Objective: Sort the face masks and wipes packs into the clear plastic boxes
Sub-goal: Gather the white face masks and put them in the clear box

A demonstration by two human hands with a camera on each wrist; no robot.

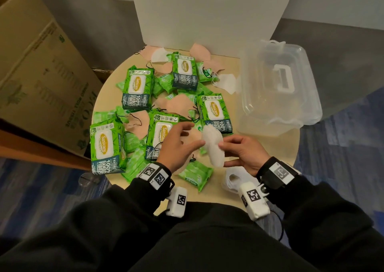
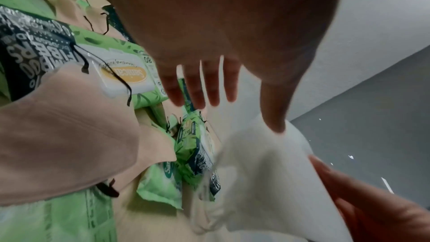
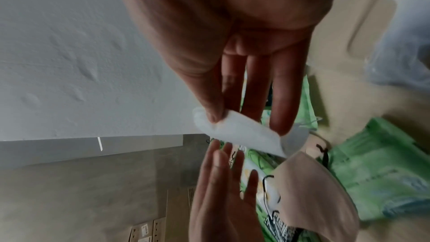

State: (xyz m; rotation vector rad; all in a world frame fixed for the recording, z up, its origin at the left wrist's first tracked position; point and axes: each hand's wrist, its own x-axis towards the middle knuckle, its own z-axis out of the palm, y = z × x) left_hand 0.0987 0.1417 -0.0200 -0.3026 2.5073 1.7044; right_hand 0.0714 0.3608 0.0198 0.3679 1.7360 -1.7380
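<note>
A white face mask [image 1: 214, 147] hangs above the table's front, between my hands. My right hand [image 1: 224, 154] pinches its right edge between thumb and fingers; the right wrist view shows that pinch on the mask [image 3: 244, 133]. My left hand [image 1: 194, 134] is spread with straight fingers [image 2: 197, 97], its thumb tip touching the mask [image 2: 263, 163]. Several large green wipes packs [image 1: 136, 89], small green packs [image 1: 196, 175] and beige masks [image 1: 178, 105] cover the table. The clear plastic box [image 1: 307, 105] stands at the right.
The round beige table [image 1: 280, 149] has its edge close to my body. A few white masks [image 1: 231, 179] lie by my right wrist. A big cardboard box [image 1: 41, 74] stands left, a white board [image 1: 207, 12] behind. A lid with a white handle [image 1: 283, 80] lies on the clear box.
</note>
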